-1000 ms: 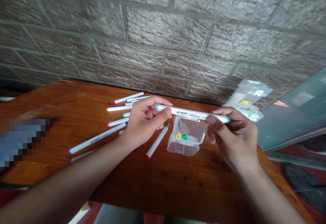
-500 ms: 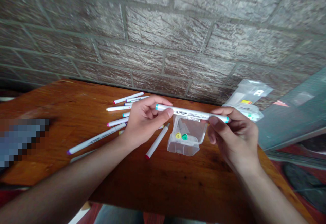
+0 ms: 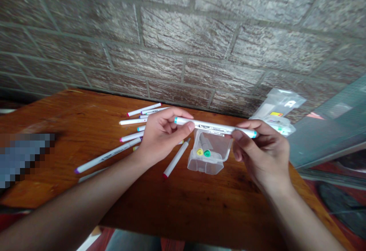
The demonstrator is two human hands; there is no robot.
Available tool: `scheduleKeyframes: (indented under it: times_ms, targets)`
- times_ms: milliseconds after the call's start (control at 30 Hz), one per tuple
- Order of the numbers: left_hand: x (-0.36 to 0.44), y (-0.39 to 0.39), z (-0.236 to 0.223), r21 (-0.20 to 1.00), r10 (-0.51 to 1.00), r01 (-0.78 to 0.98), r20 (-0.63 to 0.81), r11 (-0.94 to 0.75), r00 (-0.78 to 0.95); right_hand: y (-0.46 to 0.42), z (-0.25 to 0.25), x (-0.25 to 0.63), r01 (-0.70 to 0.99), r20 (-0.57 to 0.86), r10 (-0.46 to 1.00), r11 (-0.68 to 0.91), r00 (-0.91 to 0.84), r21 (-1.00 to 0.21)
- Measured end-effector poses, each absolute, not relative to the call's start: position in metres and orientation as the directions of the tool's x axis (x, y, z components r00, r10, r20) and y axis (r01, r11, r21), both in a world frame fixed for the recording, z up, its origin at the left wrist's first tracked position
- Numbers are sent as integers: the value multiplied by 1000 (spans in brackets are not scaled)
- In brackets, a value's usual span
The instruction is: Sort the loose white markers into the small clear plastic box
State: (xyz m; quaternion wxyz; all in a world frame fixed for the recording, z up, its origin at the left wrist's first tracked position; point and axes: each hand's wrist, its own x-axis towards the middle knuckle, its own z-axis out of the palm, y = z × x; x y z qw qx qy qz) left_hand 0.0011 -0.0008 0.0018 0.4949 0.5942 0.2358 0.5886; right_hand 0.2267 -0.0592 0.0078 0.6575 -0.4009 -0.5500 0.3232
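Note:
A white marker point(image 3: 214, 127) with light-blue ends is held level in the air between my two hands, printed side facing me. My left hand point(image 3: 166, 133) pinches it near the left end with thumb and fingers. Near the right end, my right hand point(image 3: 264, 155) grips it the same way. Below and behind the marker, a clear plastic case point(image 3: 206, 165) stands on the table with a yellow-ended marker point(image 3: 199, 152) and a green-ended marker point(image 3: 207, 153) inside. Left of the case lies a red-ended marker point(image 3: 176, 159).
Several white markers lie left of my left hand, among them a purple-ended marker point(image 3: 108, 155). A second clear case point(image 3: 278, 106) stands at the back right of the wooden table point(image 3: 200, 209). A brick wall point(image 3: 188, 37) rises behind; a blurred dark panel point(image 3: 25, 159) is at left.
The marker has rolled very slightly between my fingers, shifting its printed text. My hands and everything on the table stay in place.

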Motion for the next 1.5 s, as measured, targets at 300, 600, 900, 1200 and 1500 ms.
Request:
scheduleKeyframes:
  times_ms: [300,600,900,1200,1500]
  targets:
    - [3,1,0,837,845,-371,495,-402,203,-58,5,228,-3,471,862,480,189,-877]
    - [0,2,-3,858,859,-360,461,-367,223,-58,7,226,-57,434,878,453,203,-890]
    - [-3,5,-11,856,859,-397,448,-332,248,-57,10,224,-79,423,876,450,233,-889]
    - [-3,7,-9,840,857,-441,452,-315,249,-57,14,223,-94,422,871,456,250,-885]
    - [-3,6,-8,836,873,-471,427,-281,238,-58,16,222,-112,410,877,448,252,-887]
